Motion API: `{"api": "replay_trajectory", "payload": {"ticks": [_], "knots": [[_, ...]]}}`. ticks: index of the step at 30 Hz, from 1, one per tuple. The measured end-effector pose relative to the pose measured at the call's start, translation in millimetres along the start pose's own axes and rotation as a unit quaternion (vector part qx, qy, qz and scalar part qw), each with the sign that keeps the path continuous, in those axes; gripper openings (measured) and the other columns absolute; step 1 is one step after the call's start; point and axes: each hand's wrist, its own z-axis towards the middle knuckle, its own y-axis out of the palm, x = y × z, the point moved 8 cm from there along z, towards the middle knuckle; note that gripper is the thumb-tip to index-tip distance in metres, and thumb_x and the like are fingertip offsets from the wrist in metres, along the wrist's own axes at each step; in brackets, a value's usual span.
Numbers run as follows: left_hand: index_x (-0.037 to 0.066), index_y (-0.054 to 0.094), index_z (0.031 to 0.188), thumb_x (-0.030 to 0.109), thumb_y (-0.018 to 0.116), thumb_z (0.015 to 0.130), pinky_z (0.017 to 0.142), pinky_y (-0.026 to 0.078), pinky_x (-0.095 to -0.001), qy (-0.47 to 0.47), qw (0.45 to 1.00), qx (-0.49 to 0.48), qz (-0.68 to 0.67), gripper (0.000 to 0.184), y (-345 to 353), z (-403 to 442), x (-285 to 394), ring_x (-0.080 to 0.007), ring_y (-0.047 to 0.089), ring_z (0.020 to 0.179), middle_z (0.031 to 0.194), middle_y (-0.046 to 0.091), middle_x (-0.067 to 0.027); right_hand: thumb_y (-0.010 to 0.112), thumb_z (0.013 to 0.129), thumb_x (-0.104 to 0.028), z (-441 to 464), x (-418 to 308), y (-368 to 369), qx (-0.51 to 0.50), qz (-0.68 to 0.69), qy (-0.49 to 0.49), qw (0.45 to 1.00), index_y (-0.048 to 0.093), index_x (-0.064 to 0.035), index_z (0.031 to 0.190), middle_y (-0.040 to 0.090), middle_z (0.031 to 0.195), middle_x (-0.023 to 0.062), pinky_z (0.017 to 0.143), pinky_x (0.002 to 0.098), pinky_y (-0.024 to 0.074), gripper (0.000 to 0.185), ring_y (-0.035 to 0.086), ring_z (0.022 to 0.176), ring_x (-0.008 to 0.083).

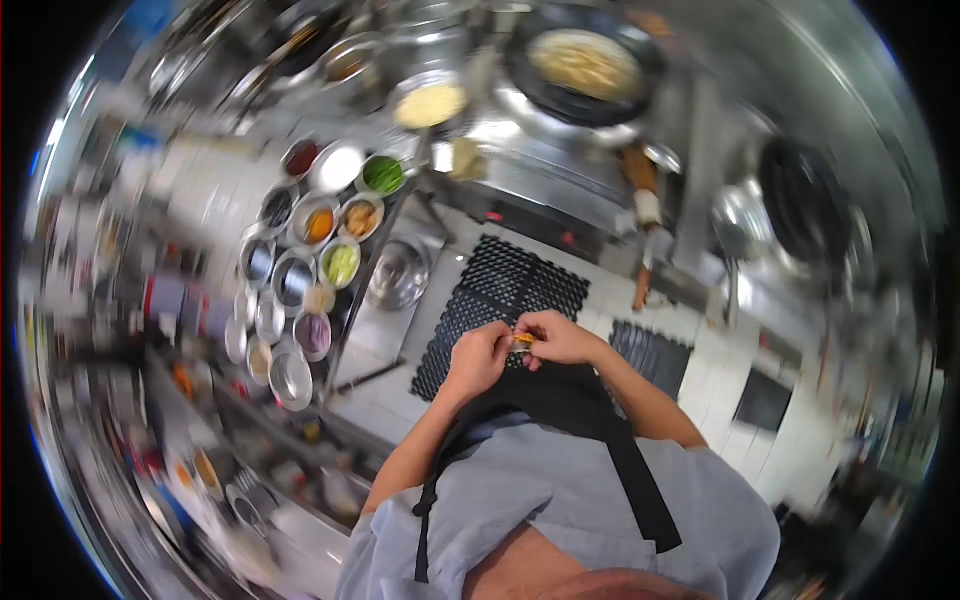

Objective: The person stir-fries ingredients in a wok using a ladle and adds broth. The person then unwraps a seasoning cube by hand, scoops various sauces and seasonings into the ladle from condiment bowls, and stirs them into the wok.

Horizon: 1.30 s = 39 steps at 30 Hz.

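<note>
My left hand point(478, 358) and my right hand point(556, 338) meet in front of my black apron point(540, 395), fingers pinched closed. Between their fingertips is a small yellow-orange thing point(523, 341) with a pale lower edge. It is too small and partly covered for me to tell its kind. Both hands touch it, above the black rubber floor mat point(480, 300).
On the left counter stand several metal bowls, one with chopped greens point(383, 174), one with an orange yolk-like food point(320, 225). A wok point(520, 85) with pale food sits on the stove ahead. Another dark wok point(805, 200) is at right. The surroundings are motion-blurred.
</note>
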Motion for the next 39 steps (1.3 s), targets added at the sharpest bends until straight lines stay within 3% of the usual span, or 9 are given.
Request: {"api": "replay_trajectory", "payload": {"ticks": [10, 15, 19, 24, 27, 30, 32, 36, 39], "knots": [[0.000, 0.062, 0.093, 0.014, 0.058, 0.096, 0.071, 0.049, -0.0516, -0.183, 0.942, 0.269, -0.079, 0.015, 58, -17, 20, -0.0453, 0.065, 0.082, 0.083, 0.066, -0.0235, 0.070, 0.093, -0.002, 16, 30, -59, -0.206, 0.053, 0.134, 0.968, 0.063, -0.0010, 0.113, 0.068, 0.089, 0.0070, 0.059, 0.0294, 0.0590, 0.021, 0.068, 0.068, 0.0157], [-0.002, 0.061, 0.094, 0.007, 0.058, 0.096, 0.069, 0.049, -0.0493, -0.183, 0.876, 0.425, -0.133, 0.010, 53, -37, 28, -0.0453, 0.064, 0.080, 0.082, 0.064, -0.0242, 0.071, 0.090, 0.001, 19, -12, -133, -0.091, 0.075, 0.102, 0.988, 0.068, -0.0004, 0.111, 0.071, 0.087, 0.0083, 0.058, 0.0272, 0.0560, 0.021, 0.067, 0.069, 0.0158], [-0.002, 0.060, 0.095, 0.010, 0.059, 0.099, 0.059, 0.051, -0.0351, -0.206, 0.853, 0.429, -0.215, 0.012, 55, -80, -5, -0.0145, 0.065, 0.061, 0.071, 0.062, -0.0094, 0.065, 0.094, 0.002, 64, -109, -281, -0.039, 0.131, -0.074, 0.988, 0.063, -0.0039, 0.121, 0.068, 0.111, 0.0095, 0.082, 0.0277, 0.0576, 0.028, 0.066, 0.096, 0.0152], [-0.001, 0.060, 0.090, 0.011, 0.057, 0.096, 0.059, 0.052, -0.0366, -0.281, 0.859, 0.372, -0.212, 0.014, 133, -174, -61, -0.0192, 0.069, 0.063, 0.071, 0.065, -0.0109, 0.054, 0.104, -0.014, 145, -272, -475, 0.213, 0.215, -0.175, 0.937, 0.044, 0.0118, 0.139, 0.048, 0.139, 0.0358, 0.110, 0.0481, 0.0518, 0.045, 0.052, 0.131, 0.0419], [-0.001, 0.062, 0.085, 0.015, 0.056, 0.096, 0.057, 0.053, -0.0368, -0.357, 0.837, 0.356, -0.211, 0.020, 228, -271, -104, -0.0201, 0.070, 0.062, 0.073, 0.068, -0.0115, 0.056, 0.103, -0.014, 166, -256, -451, 0.106, 0.192, -0.207, 0.953, 0.049, 0.0086, 0.134, 0.056, 0.131, 0.0290, 0.103, 0.0440, 0.0546, 0.039, 0.058, 0.122, 0.0363], [0.005, 0.063, 0.089, 0.015, 0.056, 0.095, 0.051, 0.053, -0.0325, -0.439, 0.643, 0.443, -0.446, 0.014, 356, -399, -134, -0.0192, 0.071, 0.061, 0.076, 0.069, -0.0085, 0.058, 0.101, -0.013, 159, -208, -403, 0.006, 0.175, -0.236, 0.956, 0.054, 0.0054, 0.129, 0.063, 0.123, 0.0222, 0.096, 0.0399, 0.0573, 0.034, 0.064, 0.113, 0.0306], [0.007, 0.060, 0.103, 0.014, 0.054, 0.097, 0.052, 0.054, -0.0323, -0.452, 0.432, 0.515, -0.586, 0.011, 416, -480, -123, -0.0212, 0.071, 0.063, 0.082, 0.070, -0.0101, 0.059, 0.101, -0.011, 118, -108, -234, -0.091, 0.231, -0.100, 0.963, 0.061, 0.0017, 0.118, 0.068, 0.108, 0.0138, 0.081, 0.0326, 0.0571, 0.022, 0.066, 0.092, 0.0223], [0.003, 0.054, 0.117, 0.017, 0.049, 0.101, 0.076, 0.056, -0.0413, -0.250, 0.118, 0.695, -0.664, 0.022, 500, -620, -121, -0.0280, 0.069, 0.088, 0.101, 0.067, -0.0138, 0.067, 0.098, -0.013, 28, 115, 13, -0.123, 0.136, 0.129, 0.975, 0.066, -0.0036, 0.116, 0.071, 0.095, 0.0061, 0.071, 0.0280, 0.0547, 0.021, 0.066, 0.080, 0.0167], [0.001, 0.051, 0.124, 0.022, 0.047, 0.105, 0.089, 0.053, -0.0457, -0.131, -0.018, 0.755, -0.642, 0.030, 539, -714, -134, -0.0306, 0.064, 0.103, 0.111, 0.064, -0.0144, 0.067, 0.093, -0.008, -42, 224, 141, -0.125, 0.067, 0.245, 0.959, 0.064, -0.0010, 0.120, 0.069, 0.093, 0.0101, 0.069, 0.0336, 0.0549, 0.028, 0.066, 0.076, 0.0233]]}}
